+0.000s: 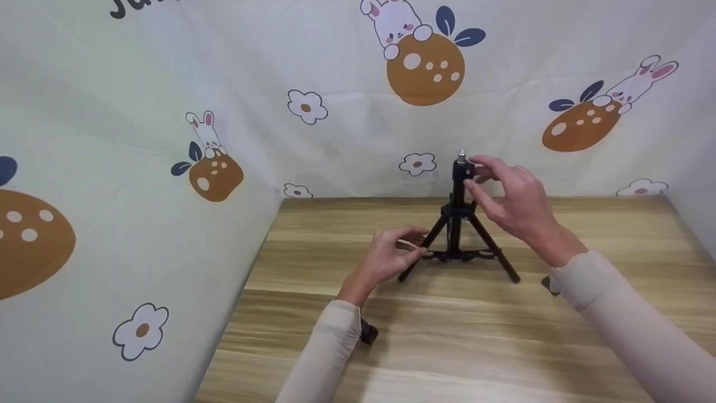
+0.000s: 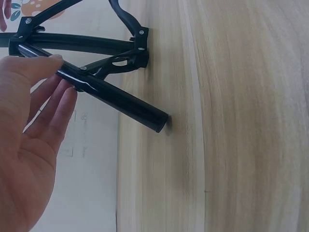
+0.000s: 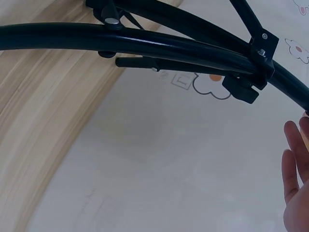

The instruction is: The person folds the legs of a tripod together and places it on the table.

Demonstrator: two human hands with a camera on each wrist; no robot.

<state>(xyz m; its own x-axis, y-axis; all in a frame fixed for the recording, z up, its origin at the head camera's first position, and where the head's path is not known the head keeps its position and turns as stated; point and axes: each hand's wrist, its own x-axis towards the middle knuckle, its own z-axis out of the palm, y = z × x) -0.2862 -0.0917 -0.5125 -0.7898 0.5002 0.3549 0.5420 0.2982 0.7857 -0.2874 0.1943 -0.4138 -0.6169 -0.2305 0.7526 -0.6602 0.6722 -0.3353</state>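
Observation:
A small black tripod stand (image 1: pixel 455 235) stands upright on its spread legs, with a silver screw stud (image 1: pixel 462 157) at its top. My left hand (image 1: pixel 386 254) pinches the tripod's left leg; in the left wrist view, the thumb lies over the leg (image 2: pixel 120 100) and the fingers sit behind it. At the top collar (image 1: pixel 462 170), my right hand (image 1: pixel 523 198) holds the column from the right between thumb and index finger. The right wrist view shows the tripod's legs (image 3: pixel 183 47) up close, and some fingers (image 3: pixel 289 174) at its right edge, where the grip is cut off.
The tripod is on a wood-grain tabletop (image 1: pixel 447 336), near a pale cloth backdrop (image 1: pixel 347 151) printed with rabbits and oranges. A small black object (image 1: pixel 368 332) lies beside the left sleeve. Another dark piece (image 1: pixel 550 285) shows by the right cuff, partly hidden.

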